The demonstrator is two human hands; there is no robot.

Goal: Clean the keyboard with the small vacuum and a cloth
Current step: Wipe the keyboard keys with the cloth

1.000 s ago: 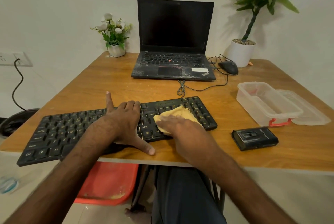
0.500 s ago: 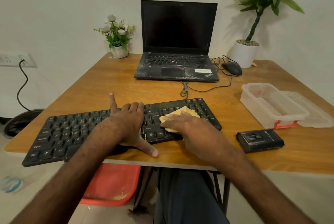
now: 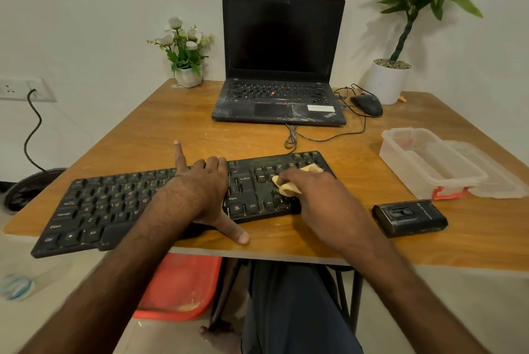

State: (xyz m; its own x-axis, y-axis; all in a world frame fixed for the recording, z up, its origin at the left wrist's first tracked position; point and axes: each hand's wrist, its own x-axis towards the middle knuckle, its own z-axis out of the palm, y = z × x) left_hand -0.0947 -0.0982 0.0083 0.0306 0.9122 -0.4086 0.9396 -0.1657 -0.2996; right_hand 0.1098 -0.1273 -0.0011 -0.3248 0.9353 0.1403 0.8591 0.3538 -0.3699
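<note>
The wiping step looks to be in hand, with the vacuum set aside. Along the front edge of the bench (image 3: 200, 130) lies the keyboard (image 3: 114, 205), a long, flat, black plastic slab with worn matte keys. Its left end juts past the front left corner.

The left hand (image 3: 204, 190) rests on its middle to steady it. The fingers are spread, the forefinger points away and the thumb presses the wood at the front edge. The right hand (image 3: 317, 196) works the keyboard's right end, its fingers close together over a soft, crumpled yellow cloth (image 3: 286, 186) that it holds bunched against the keys.

The next move likely calls for dragging the cloth across the unwiped rows to the left, pressing lightly enough that it dips between the keys without snagging, while the left hand shifts out of its way.

Just right of the keyboard, near the front edge, sits the small vacuum (image 3: 409, 217), a black, boxy, hard-shelled block. Beyond it, toward the right edge, is a clear plastic box (image 3: 429, 159) with a red clasp. At the far edge stands a scuffed, dusty laptop (image 3: 280, 96) with a smooth rounded mouse (image 3: 367, 104) beside it.
</note>
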